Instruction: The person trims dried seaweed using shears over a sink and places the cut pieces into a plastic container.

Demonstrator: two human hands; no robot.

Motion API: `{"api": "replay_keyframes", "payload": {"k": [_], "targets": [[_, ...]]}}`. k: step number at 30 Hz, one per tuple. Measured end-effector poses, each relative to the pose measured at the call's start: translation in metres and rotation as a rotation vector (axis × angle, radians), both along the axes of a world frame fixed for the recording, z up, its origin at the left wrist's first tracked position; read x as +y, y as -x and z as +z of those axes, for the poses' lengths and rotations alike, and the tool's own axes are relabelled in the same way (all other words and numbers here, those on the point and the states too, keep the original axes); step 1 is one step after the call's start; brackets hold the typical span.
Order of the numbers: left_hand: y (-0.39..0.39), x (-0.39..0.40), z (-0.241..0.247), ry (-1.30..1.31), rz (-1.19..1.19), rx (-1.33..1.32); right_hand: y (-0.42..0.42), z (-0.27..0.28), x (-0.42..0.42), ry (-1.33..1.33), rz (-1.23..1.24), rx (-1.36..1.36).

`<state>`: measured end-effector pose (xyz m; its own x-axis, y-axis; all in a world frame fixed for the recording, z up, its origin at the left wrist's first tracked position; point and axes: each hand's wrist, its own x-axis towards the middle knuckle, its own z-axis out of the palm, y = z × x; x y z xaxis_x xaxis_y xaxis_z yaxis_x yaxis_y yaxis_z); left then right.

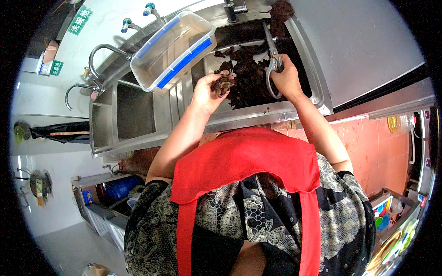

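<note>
My left hand (203,90) pinches a ruffled brown clump of what looks like wood ear fungus (222,85) above the left edge of the stainless steel sink basin (312,67). In my right hand (289,78) is a pair of scissors (273,50) with grey handles, its blades pointing away from me towards the faucet. The scissors are apart from the clump. Between and below my hands spreads a heap of dark, wet-looking fungus pieces (248,77). Some smaller scraps lie on the pale surface at the heap's far left.
A clear plastic container (138,70) with blue side clips rests across the sink dividers at left. Beyond the basin stands a dark faucet (232,12). A brown bundle (281,15) sits on the back right corner. Curved taps (93,58) rise at left; a grey counter (362,51) adjoins at right.
</note>
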<state>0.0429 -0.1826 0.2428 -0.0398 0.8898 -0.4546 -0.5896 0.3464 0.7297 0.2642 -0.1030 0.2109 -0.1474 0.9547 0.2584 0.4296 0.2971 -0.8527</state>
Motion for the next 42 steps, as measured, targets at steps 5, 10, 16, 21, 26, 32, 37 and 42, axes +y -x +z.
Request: {"api": "replay_keyframes", "payload": {"k": [5, 10, 16, 21, 26, 32, 37, 42], "targets": [[-0.008, 0.000, -0.014, -0.186, 0.058, -0.132, 0.026, 0.022, -0.040, 0.778, 0.259, 0.642], [-0.032, -0.011, 0.002, -0.281, 0.053, 0.059, 0.034, 0.014, -0.047, 0.842, 0.360, 0.869], [-0.040, -0.016, -0.006, -0.303, 0.170, 0.180, 0.028, 0.024, -0.050, 0.841, 0.337, 0.821], [-0.024, -0.015, 0.000, -0.241, 0.197, -0.011, 0.025, 0.004, -0.044, 0.817, 0.389, 0.970], [0.010, -0.022, -0.012, -0.154, 0.287, 0.060, 0.020, 0.006, -0.046, 0.775, 0.309, 1.017], [-0.023, -0.045, 0.018, -0.128, -0.182, 0.120, 0.024, -0.004, -0.047, 0.645, 0.264, 1.101], [-0.043, -0.033, 0.005, -0.108, 0.050, 0.304, 0.040, 0.002, -0.066, 0.542, 0.254, 0.949], [-0.051, -0.032, 0.005, -0.162, 0.131, 0.398, 0.039, -0.002, -0.069, 0.459, 0.304, 0.811]]}}
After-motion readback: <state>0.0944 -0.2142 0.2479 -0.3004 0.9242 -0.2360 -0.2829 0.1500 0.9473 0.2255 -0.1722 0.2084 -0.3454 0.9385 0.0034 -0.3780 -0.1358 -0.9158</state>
